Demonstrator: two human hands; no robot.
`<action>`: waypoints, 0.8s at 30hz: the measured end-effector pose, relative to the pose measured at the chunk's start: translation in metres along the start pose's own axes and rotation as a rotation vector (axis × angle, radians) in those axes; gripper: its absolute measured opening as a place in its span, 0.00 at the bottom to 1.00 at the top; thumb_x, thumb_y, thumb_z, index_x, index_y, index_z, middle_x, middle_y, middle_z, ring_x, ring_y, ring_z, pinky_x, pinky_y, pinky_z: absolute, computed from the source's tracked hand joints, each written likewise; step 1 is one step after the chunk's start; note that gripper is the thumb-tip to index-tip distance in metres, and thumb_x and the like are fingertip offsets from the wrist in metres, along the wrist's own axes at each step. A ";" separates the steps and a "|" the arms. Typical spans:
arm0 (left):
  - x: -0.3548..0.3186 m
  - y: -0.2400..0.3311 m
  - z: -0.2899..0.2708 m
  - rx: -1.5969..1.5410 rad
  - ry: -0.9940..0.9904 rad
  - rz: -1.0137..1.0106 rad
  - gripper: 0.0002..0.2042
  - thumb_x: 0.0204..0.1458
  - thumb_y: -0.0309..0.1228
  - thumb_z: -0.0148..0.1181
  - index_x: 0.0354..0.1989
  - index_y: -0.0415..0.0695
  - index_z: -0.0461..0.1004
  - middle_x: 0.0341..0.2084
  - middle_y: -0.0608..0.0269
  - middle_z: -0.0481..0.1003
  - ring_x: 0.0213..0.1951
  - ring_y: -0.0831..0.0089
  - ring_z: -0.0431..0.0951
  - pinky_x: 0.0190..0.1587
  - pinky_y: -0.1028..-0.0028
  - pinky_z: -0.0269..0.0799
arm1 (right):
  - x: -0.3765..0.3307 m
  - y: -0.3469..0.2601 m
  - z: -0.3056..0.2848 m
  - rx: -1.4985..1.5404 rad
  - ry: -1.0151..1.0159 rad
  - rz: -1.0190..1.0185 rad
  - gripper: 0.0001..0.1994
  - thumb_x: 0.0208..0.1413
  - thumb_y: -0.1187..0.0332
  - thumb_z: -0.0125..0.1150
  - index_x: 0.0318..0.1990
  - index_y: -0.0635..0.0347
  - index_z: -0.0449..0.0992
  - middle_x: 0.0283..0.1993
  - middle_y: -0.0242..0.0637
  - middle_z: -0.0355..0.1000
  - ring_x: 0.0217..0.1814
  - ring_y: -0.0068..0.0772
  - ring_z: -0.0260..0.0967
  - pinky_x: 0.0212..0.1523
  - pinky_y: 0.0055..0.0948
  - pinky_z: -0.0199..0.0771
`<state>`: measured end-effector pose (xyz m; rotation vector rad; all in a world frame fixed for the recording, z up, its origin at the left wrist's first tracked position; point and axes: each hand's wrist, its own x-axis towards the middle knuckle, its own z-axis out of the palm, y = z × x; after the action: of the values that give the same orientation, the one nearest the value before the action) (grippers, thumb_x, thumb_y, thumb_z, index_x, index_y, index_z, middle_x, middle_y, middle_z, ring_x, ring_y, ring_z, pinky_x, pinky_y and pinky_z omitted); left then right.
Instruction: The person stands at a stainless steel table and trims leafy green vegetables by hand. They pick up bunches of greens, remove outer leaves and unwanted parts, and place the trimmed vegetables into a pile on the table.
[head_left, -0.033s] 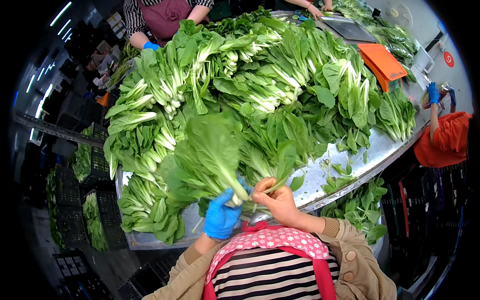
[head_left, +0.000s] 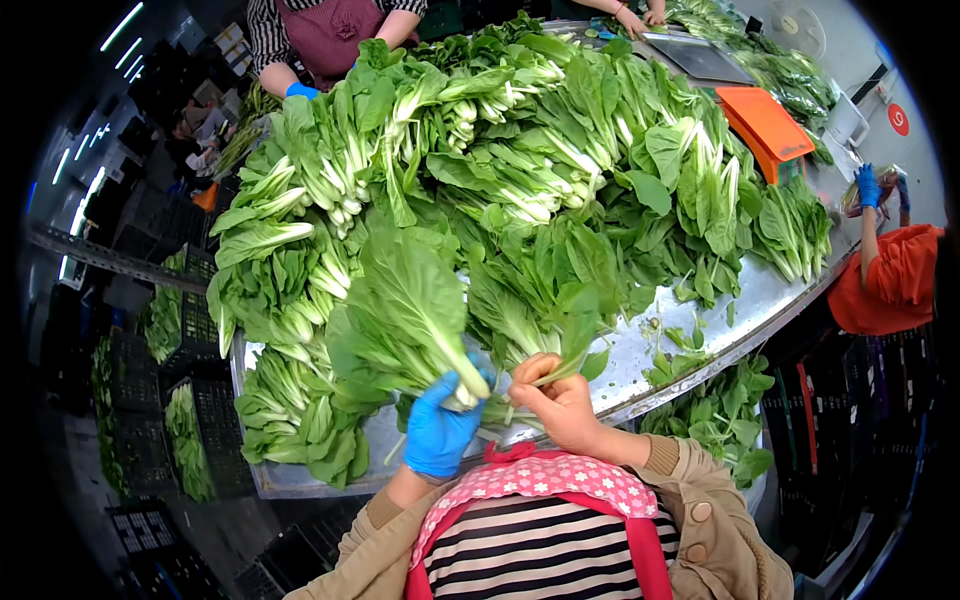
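My left hand (head_left: 440, 432), in a blue glove, is closed around the white stem end of a bok choy bunch (head_left: 405, 305). Its broad green leaves point up and away from me over the metal table (head_left: 655, 345). Just to the right, my bare right hand (head_left: 565, 410) pinches the stalk of a single bok choy leaf (head_left: 577, 330), which looks slightly blurred. A small gap separates the right fingertips from the bunch's stem end. Several loose stalks lie beneath the hands. Beyond them spreads a large pile of bok choy (head_left: 520, 180).
An orange-topped scale (head_left: 765, 125) stands at the far right of the table. Across the table is a co-worker in a maroon apron (head_left: 330, 35); a person in orange (head_left: 890, 275) works at the right. Dark crates (head_left: 135, 375) with greens stand at left.
My hands have drawn slightly apart, widening the gap between the bunch and the right fingers. The bunch has shifted a little left and the single leaf a little right.
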<state>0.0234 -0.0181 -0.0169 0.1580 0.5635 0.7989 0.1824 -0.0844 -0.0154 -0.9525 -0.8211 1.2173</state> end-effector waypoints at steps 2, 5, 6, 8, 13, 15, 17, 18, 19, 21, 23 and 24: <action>0.002 0.012 0.004 -0.131 0.031 0.120 0.17 0.50 0.29 0.52 0.48 0.35 0.65 0.39 0.52 0.72 0.41 0.61 0.73 0.50 0.59 0.66 | 0.000 -0.003 -0.001 -0.144 -0.002 -0.184 0.05 0.50 0.75 0.59 0.32 0.62 0.69 0.31 0.34 0.68 0.31 0.24 0.66 0.34 0.24 0.67; -0.004 0.041 0.002 -0.188 -0.107 0.235 0.18 0.51 0.27 0.51 0.50 0.33 0.63 0.41 0.48 0.71 0.44 0.61 0.72 0.53 0.58 0.65 | -0.003 -0.011 -0.013 -0.747 -0.229 -0.065 0.10 0.48 0.65 0.61 0.33 0.61 0.72 0.29 0.39 0.69 0.28 0.35 0.68 0.31 0.29 0.69; -0.004 0.047 0.002 -0.171 -0.103 0.294 0.18 0.51 0.28 0.51 0.51 0.33 0.62 0.42 0.49 0.71 0.44 0.61 0.72 0.54 0.58 0.64 | -0.004 -0.006 -0.016 -0.905 -0.260 -0.061 0.12 0.47 0.63 0.62 0.33 0.61 0.72 0.29 0.39 0.69 0.29 0.37 0.68 0.30 0.30 0.70; -0.008 0.056 0.004 -0.139 -0.076 0.394 0.19 0.52 0.28 0.50 0.53 0.35 0.60 0.45 0.52 0.70 0.46 0.62 0.72 0.55 0.58 0.63 | -0.003 0.001 -0.024 -1.175 -0.228 -0.130 0.16 0.41 0.58 0.65 0.30 0.62 0.72 0.28 0.41 0.69 0.29 0.42 0.69 0.27 0.34 0.69; -0.005 0.054 -0.008 -0.154 -0.080 0.328 0.20 0.52 0.27 0.50 0.53 0.34 0.59 0.46 0.50 0.69 0.48 0.60 0.71 0.54 0.58 0.64 | 0.011 0.017 -0.042 -1.476 0.066 -0.156 0.14 0.39 0.62 0.66 0.26 0.63 0.70 0.26 0.42 0.67 0.26 0.41 0.69 0.23 0.33 0.68; -0.003 0.048 -0.007 -0.162 -0.090 0.283 0.20 0.51 0.27 0.51 0.53 0.32 0.60 0.45 0.49 0.69 0.48 0.59 0.71 0.54 0.59 0.65 | 0.013 0.026 -0.050 -1.478 0.056 -0.113 0.13 0.40 0.63 0.65 0.27 0.63 0.70 0.26 0.43 0.68 0.26 0.41 0.70 0.23 0.32 0.69; -0.002 0.043 -0.001 -0.146 -0.073 0.270 0.20 0.51 0.26 0.51 0.52 0.31 0.60 0.45 0.48 0.69 0.48 0.58 0.70 0.53 0.59 0.65 | 0.017 0.018 -0.052 -1.230 0.061 -0.023 0.12 0.43 0.66 0.64 0.29 0.64 0.70 0.27 0.41 0.69 0.25 0.36 0.70 0.23 0.29 0.69; -0.004 0.043 0.001 -0.138 -0.061 0.266 0.21 0.50 0.25 0.52 0.52 0.31 0.60 0.45 0.48 0.69 0.48 0.58 0.70 0.53 0.59 0.65 | 0.018 0.013 -0.051 -1.106 0.063 0.021 0.11 0.44 0.67 0.63 0.30 0.64 0.70 0.27 0.40 0.69 0.25 0.33 0.70 0.23 0.27 0.69; -0.003 0.043 -0.001 -0.118 -0.060 0.268 0.21 0.51 0.26 0.51 0.53 0.33 0.59 0.46 0.49 0.68 0.48 0.58 0.70 0.54 0.59 0.65 | 0.016 0.006 -0.048 -0.918 0.110 0.006 0.10 0.46 0.68 0.63 0.30 0.64 0.70 0.28 0.38 0.69 0.25 0.30 0.70 0.23 0.25 0.68; -0.002 0.043 -0.008 -0.076 -0.058 0.272 0.21 0.53 0.28 0.48 0.56 0.38 0.58 0.49 0.51 0.68 0.48 0.58 0.71 0.54 0.58 0.65 | 0.014 -0.005 -0.040 -0.542 0.199 -0.023 0.09 0.48 0.70 0.61 0.31 0.65 0.70 0.29 0.35 0.70 0.26 0.23 0.69 0.22 0.21 0.67; -0.002 0.043 -0.008 -0.095 -0.068 0.264 0.21 0.53 0.28 0.49 0.56 0.37 0.58 0.49 0.51 0.68 0.48 0.58 0.70 0.54 0.59 0.65 | 0.014 -0.004 -0.042 -0.363 0.189 0.106 0.08 0.52 0.71 0.58 0.34 0.65 0.67 0.29 0.33 0.69 0.28 0.19 0.68 0.24 0.17 0.66; -0.002 0.042 -0.008 -0.105 -0.073 0.260 0.21 0.53 0.28 0.49 0.56 0.37 0.58 0.49 0.51 0.67 0.49 0.58 0.70 0.54 0.59 0.65 | 0.009 -0.008 -0.038 -0.233 0.206 0.133 0.08 0.52 0.71 0.58 0.35 0.65 0.67 0.29 0.34 0.69 0.28 0.20 0.69 0.24 0.18 0.67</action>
<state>-0.0089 0.0091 -0.0082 0.1654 0.4358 1.0684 0.2219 -0.0823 -0.0229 -1.3172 -0.7550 1.1292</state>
